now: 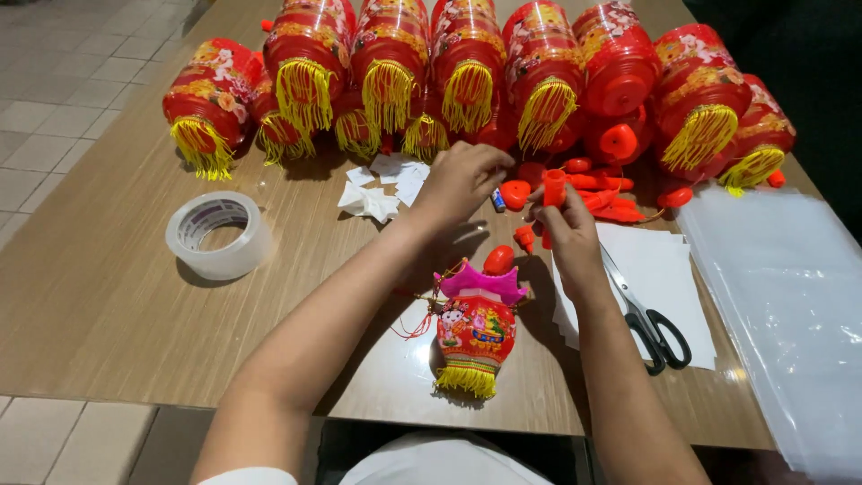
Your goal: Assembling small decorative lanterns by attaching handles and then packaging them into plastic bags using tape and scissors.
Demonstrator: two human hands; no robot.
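Red plastic handle [554,190] pinched upright in right hand [567,232] | left hand [460,182] palm-down, grip unclear, over red parts [600,193]

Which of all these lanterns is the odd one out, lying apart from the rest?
The small lantern with the pink scalloped top, lying alone on the table between the person's forearms. The other lanterns are round, red, and crowded along the far edge.

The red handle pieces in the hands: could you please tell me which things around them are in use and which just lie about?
In use:
right hand holding a red plastic tube
left hand over the loose red parts

Lying about:
tape roll
scissors
small pink-topped lantern
row of red lanterns
clear plastic bags
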